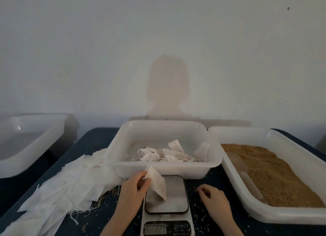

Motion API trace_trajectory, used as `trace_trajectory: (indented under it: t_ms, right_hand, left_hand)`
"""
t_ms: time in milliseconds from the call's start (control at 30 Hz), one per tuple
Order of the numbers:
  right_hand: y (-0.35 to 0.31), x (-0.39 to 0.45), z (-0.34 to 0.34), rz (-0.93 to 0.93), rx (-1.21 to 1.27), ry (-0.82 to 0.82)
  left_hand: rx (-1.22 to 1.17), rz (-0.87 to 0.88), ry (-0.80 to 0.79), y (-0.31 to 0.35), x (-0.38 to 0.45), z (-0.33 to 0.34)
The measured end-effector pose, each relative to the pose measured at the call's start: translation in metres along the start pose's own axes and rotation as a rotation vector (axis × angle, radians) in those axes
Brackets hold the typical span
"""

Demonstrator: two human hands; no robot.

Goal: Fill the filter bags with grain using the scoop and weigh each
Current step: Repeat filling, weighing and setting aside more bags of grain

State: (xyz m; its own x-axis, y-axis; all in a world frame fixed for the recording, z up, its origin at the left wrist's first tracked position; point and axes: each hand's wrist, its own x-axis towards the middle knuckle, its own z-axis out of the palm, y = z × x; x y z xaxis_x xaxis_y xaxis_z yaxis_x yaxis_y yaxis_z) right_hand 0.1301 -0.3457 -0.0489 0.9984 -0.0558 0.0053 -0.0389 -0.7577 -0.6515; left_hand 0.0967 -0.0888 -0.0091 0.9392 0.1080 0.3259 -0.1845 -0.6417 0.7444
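My left hand (135, 184) pinches the top of a white filter bag (157, 184), which hangs over the steel platform of the digital scale (174, 195). Its lower end touches the platform. My right hand (212, 196) rests on the table right of the scale, fingers loosely curled, holding nothing. The clear plastic scoop (244, 172) lies in the brown grain (275, 170) inside the right white tray (234, 181). A heap of flat filter bags (70, 182) lies on the table at the left.
A middle white tray (158, 170) behind the scale holds several crumpled bags. Another white tray (21, 166) stands at the far left. Loose grains lie scattered on the dark tabletop around the scale. A pale wall stands close behind the trays.
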Motion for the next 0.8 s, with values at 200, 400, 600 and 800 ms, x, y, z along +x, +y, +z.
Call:
trace_trajectory:
  t_ms: [200,400,600,800]
  right_hand:
    - [-0.001,0.000,0.000,0.002,-0.009,0.007]
    - [-0.002,-0.001,0.000,0.013,-0.013,0.003]
    - [-0.003,-0.002,-0.002,0.010,-0.019,0.001]
    - [-0.004,-0.002,-0.002,0.003,-0.029,0.000]
  left_hand:
    - [-0.317,0.009,0.056,0.041,0.032,-0.019]
    - [-0.379,-0.055,0.177,0.051,0.072,-0.015]
    - [0.403,0.078,-0.102,0.041,0.087,0.007]
    - [0.363,0.237,-0.130,0.024,0.071,-0.007]
